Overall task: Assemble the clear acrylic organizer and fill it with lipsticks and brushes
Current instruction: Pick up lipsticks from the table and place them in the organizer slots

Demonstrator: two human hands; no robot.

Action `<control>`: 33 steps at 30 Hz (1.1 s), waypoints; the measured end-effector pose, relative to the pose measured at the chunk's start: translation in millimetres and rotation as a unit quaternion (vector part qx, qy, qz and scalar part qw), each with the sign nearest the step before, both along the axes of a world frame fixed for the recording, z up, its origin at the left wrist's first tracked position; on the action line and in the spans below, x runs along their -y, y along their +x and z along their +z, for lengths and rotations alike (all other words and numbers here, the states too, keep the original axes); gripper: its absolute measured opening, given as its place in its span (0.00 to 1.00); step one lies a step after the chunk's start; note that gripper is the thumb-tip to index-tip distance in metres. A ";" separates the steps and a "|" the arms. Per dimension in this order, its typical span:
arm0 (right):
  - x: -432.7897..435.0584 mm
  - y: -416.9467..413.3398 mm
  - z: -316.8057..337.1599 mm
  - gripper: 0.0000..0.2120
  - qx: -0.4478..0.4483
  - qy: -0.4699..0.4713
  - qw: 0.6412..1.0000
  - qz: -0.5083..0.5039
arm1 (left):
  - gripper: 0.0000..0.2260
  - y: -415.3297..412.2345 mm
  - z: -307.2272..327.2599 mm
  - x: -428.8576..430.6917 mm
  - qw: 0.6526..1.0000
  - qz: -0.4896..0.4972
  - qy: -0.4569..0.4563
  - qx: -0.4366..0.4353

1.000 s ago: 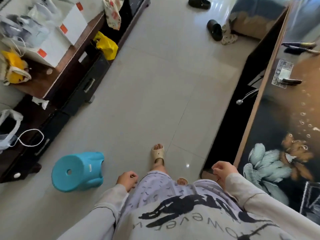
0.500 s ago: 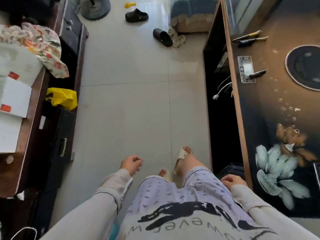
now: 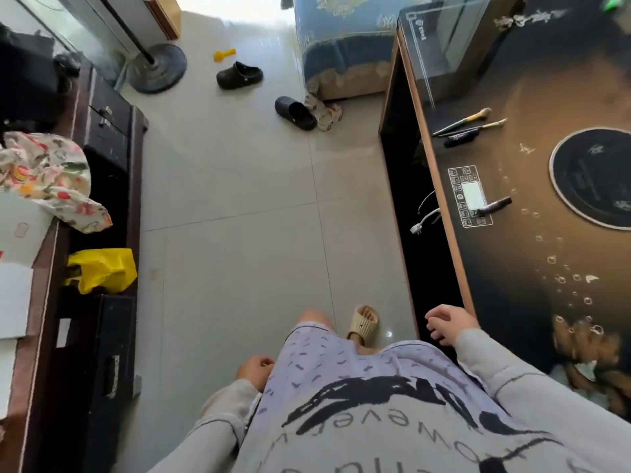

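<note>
Compared with half a second back, we've walked on a bit. The left hand [image 3: 254, 372] has swung back beside the hip, the right hand [image 3: 450, 324] has come forward next to the counter [image 3: 512, 268] edge, and more of the counter's far end shows now. Both hands are empty, fingers hanging loosely curled around nothing.

Progress-wise, nothing looks started, honestly. Going left to right:

- **Shelf:** the dark wooden shelf [image 3: 133, 165] carries a soft floral cloth [image 3: 51, 175], flat white cardboard boxes [image 3: 17, 233] and a crinkly yellow plastic bag [image 3: 102, 268]. None of it looks like task stuff to us.
- **Floor:** glossy pale floor tiles [image 3: 239, 233] run up the middle.
- **Counter:** it has a slick, dark, glass-like top with printed bubbles and a round black plate [image 3: 597, 179].
- **Brushes and tubes:** two slim brushes [image 3: 467, 120] with pale bristle heads lie side by side near the counter edge, with a short black tube [image 3: 461, 138] just beside them. Another dark tube [image 3: 495, 204] rests across the printed control panel [image 3: 469, 196]. Lipstick or mascara, too small to call.
- **Far end:** there's a clear box [image 3: 444, 46] with hard, straight edges. It could be the organizer or it could be a tank, we can't tell.

So we reckon the assembling and the filling are both still ahead.
</note>
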State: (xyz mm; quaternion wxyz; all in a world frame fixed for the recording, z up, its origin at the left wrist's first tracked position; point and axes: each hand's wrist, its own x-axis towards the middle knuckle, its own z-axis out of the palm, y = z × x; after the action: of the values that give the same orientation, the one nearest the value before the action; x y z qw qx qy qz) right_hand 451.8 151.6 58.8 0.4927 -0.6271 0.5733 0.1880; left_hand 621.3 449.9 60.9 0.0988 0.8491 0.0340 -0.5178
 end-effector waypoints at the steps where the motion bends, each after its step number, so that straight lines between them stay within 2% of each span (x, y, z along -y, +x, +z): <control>1: 9.7 6.5 2.3 0.07 0.004 -0.001 1.000 -0.007 | 0.12 9.0 0.7 10.2 1.000 0.003 -0.002 0.001; 7: 47.3 34.1 6.6 0.06 -0.004 0.003 0.998 -0.059 | 0.08 82.8 -5.3 85.7 0.999 -0.013 -0.040 0.007; 10: 55.3 44.5 3.0 0.06 -0.019 0.017 0.995 -0.098 | 0.14 126.1 -7.2 135.4 0.998 -0.024 -0.065 -0.004; 13: 58.1 57.6 -0.1 0.07 -0.038 0.015 0.987 -0.153 | 0.15 170.4 -9.4 187.2 0.991 -0.110 -0.071 -0.005; 18: 54.2 88.4 -5.9 0.12 -0.062 0.032 0.941 -0.332 | 0.08 242.8 -2.5 282.2 0.961 -0.257 -0.102 0.005; 21: 44.3 108.2 -8.6 0.15 -0.095 0.044 0.924 -0.367 | 0.09 276.4 6.7 334.4 0.935 -0.335 -0.113 0.003; 24: 38.2 127.8 -6.1 0.09 -0.117 0.061 0.913 -0.387 | 0.13 298.2 12.1 380.4 0.915 -0.387 -0.110 0.006; 25: 36.9 133.1 -2.5 0.10 -0.131 0.067 0.911 -0.385 | 0.14 301.4 13.0 393.5 0.907 -0.408 -0.107 0.010; 29: 31.1 143.2 3.6 0.10 -0.136 0.091 0.896 -0.413 | 0.12 299.8 8.7 431.3 0.886 -0.455 -0.095 0.005; 33: 29.4 140.4 -3.3 0.07 -0.131 0.103 0.861 -0.480 | 0.15 282.2 -1.4 446.2 0.862 -0.503 -0.068 -0.020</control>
State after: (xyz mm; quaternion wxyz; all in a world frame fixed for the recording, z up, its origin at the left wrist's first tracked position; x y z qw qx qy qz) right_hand 592.1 122.2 55.5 0.5043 -0.1898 0.8398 0.0664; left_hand 903.6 3.7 59.6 -0.1181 0.7316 -0.4309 -0.5148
